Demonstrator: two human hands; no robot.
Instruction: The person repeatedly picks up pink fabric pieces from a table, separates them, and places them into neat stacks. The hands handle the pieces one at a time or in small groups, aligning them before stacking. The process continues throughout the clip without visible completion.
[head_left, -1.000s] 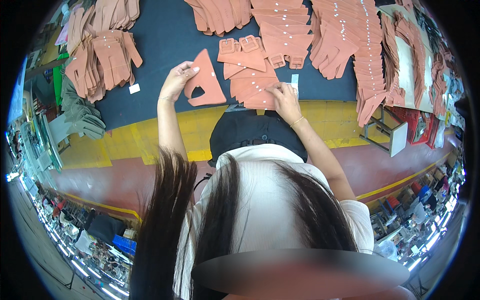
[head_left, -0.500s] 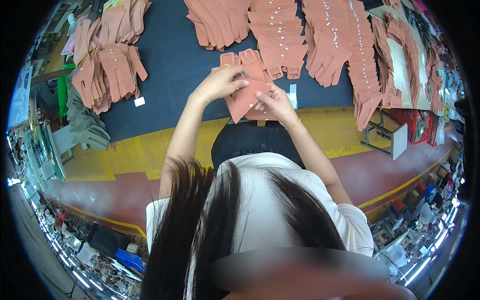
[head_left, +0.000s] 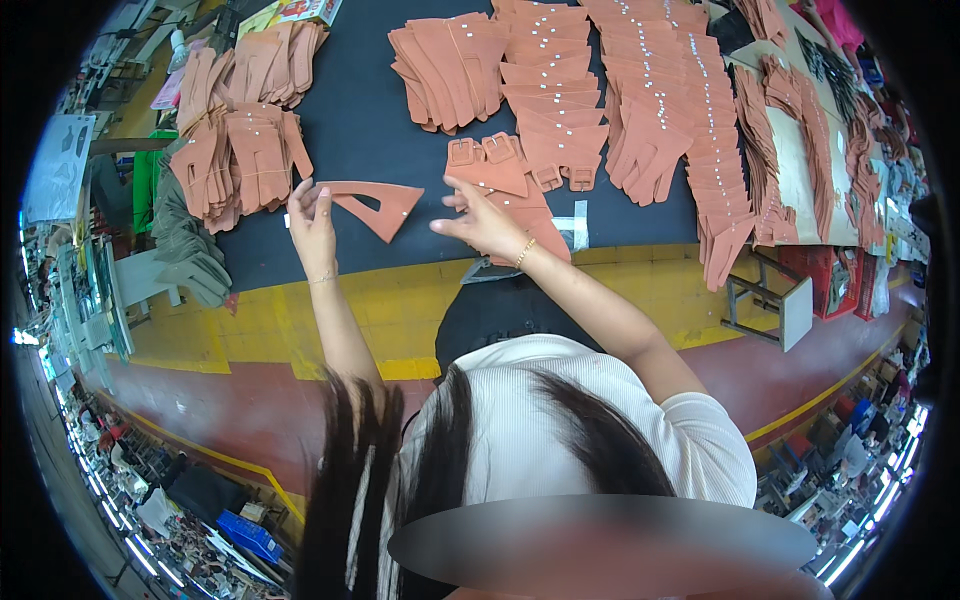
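Dark table (head_left: 370, 130), left hand (head_left: 312, 222) pinching leather cutout (head_left: 375, 205)

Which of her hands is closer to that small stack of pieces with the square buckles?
The right hand. It is spread just below the buckle pieces, about touching that stack. The left hand is off to the left, holding a triangular brown cut piece.

Stacks of leather pieces (head_left: 640, 60) cut off at top edge.

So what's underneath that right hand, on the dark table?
The right hand rests on a small pile of terracotta cut pieces, two with buckle-like ends poking out behind. How many lie under the palm is hidden. The dark table shows around them.
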